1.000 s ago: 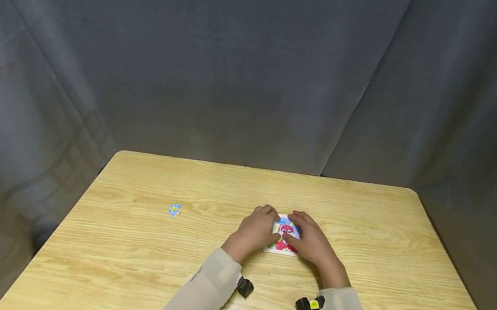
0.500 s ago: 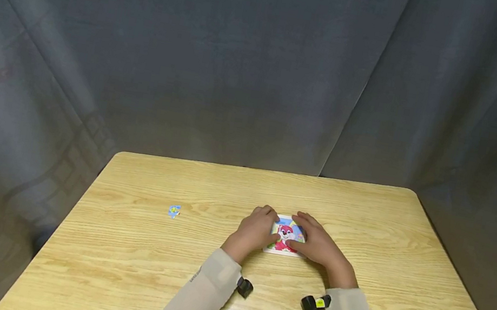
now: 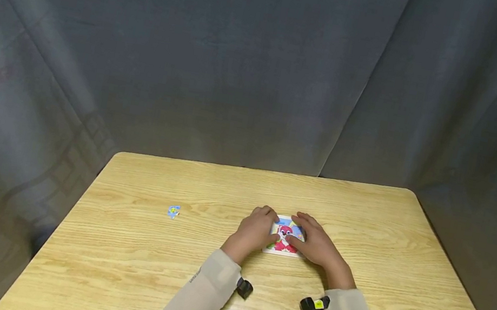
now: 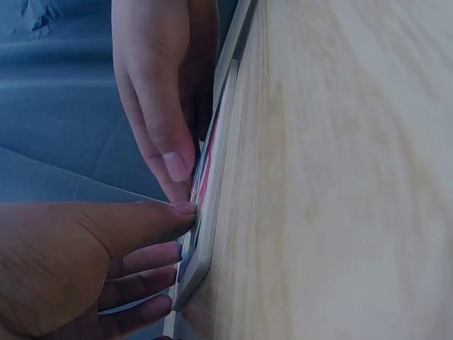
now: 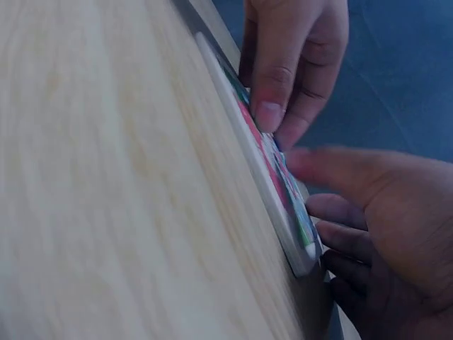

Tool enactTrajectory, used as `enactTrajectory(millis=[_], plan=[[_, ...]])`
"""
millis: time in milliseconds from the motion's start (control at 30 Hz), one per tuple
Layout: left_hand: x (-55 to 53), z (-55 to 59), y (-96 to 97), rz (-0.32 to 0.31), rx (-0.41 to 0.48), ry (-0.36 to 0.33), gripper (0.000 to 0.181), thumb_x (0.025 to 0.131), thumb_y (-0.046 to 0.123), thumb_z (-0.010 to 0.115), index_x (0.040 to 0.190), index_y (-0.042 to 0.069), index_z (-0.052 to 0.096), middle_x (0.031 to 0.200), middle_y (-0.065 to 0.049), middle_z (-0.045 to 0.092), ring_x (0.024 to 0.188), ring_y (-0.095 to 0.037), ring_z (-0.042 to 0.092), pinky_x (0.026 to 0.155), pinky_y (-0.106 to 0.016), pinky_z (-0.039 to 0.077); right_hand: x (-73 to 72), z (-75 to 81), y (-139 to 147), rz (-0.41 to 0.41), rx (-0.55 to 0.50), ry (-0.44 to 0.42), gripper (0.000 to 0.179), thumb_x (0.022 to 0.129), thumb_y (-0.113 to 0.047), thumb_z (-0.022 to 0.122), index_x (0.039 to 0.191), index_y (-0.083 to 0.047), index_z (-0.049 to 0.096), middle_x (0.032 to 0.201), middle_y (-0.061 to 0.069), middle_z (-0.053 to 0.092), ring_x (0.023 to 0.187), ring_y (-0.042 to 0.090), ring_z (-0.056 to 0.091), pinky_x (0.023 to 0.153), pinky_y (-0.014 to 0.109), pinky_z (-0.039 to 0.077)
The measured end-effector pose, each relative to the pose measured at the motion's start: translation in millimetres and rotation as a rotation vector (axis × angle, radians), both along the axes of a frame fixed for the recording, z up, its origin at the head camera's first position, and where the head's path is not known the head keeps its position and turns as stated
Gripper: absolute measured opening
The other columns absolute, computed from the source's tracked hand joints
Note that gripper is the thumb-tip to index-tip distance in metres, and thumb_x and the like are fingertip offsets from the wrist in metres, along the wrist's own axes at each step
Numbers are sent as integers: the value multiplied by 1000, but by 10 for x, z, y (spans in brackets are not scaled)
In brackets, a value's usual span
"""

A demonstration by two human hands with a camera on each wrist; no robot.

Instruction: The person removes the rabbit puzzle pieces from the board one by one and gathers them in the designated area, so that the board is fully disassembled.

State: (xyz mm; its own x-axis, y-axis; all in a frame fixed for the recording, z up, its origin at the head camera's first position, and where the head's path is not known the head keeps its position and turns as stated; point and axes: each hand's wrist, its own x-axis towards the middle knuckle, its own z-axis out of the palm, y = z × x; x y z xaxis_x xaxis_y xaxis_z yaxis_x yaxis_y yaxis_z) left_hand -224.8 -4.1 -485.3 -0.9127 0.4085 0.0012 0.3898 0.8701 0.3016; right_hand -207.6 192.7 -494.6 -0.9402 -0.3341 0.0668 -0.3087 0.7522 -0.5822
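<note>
A small jigsaw puzzle point(image 3: 281, 245) in a pale frame lies flat on the table, showing a red cartoon animal on a blue ground. My left hand point(image 3: 255, 231) holds its left side, thumb on the picture and fingers along the edge. From the other side, my right hand point(image 3: 319, 247) holds the right edge, its thumb reaching over the picture. In the left wrist view the left thumb point(image 4: 152, 225) touches the puzzle surface. The right thumb point(image 5: 340, 170) is blurred close over the picture in the right wrist view. Hands cover both sides of the puzzle.
A loose blue puzzle piece point(image 3: 173, 211) with a yellow patch lies on the wooden table point(image 3: 136, 268), left of the hands. Grey curtains point(image 3: 243, 66) hang behind and at both sides. Each wrist carries a small black camera point(image 3: 244, 288).
The right hand has shifted slightly right along the puzzle, uncovering more of the picture, and its thumb has then moved a little left. The left hand stays in place.
</note>
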Motion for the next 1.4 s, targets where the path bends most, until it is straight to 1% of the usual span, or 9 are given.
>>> enactTrajectory(millis=[133,300,467,667,900,1200,1400], plan=[[-2,-8,5,-1,2,-1,43,89,42,70,123,16,63,131,-1,53,124,-21,47,90,-34,50,8,3,-33,-34,-5,4,55,94,-26,65,141,-1,48,150,21,36,136,43,34,106,59,31],[1,-14,9,4,4,-12,43,90,42,69,124,17,63,131,-1,52,124,-21,46,91,-34,50,22,23,-62,-57,-3,-8,54,94,-24,65,140,0,49,149,21,36,136,43,34,106,59,31],[-7,-19,7,10,16,-16,43,89,42,70,124,17,63,131,-1,52,124,-21,46,91,-35,50,15,31,-72,-62,2,-9,53,94,-24,65,139,0,50,149,21,37,136,43,34,107,59,31],[2,10,7,13,11,-17,44,90,42,69,125,17,62,132,-1,52,126,-22,45,92,-36,50,-3,24,-69,-64,-15,-4,49,96,-22,61,139,-1,51,149,20,37,136,43,34,107,59,31],[19,35,9,12,13,-17,42,90,41,69,124,17,62,132,-1,52,125,-22,45,92,-35,50,-5,40,-72,-72,-10,-3,50,96,-22,63,138,0,52,148,21,38,136,43,34,107,59,31],[19,27,12,15,6,-20,41,90,41,69,123,17,62,131,-1,52,125,-22,45,91,-35,50,11,46,-74,-64,25,10,50,96,-22,62,139,0,52,149,21,38,136,43,34,106,59,32],[15,19,11,12,0,-14,43,89,41,70,124,17,61,130,-1,52,124,-22,46,90,-35,50,-1,35,-74,-60,28,19,50,96,-23,63,139,0,52,149,21,38,136,42,34,106,58,32]])
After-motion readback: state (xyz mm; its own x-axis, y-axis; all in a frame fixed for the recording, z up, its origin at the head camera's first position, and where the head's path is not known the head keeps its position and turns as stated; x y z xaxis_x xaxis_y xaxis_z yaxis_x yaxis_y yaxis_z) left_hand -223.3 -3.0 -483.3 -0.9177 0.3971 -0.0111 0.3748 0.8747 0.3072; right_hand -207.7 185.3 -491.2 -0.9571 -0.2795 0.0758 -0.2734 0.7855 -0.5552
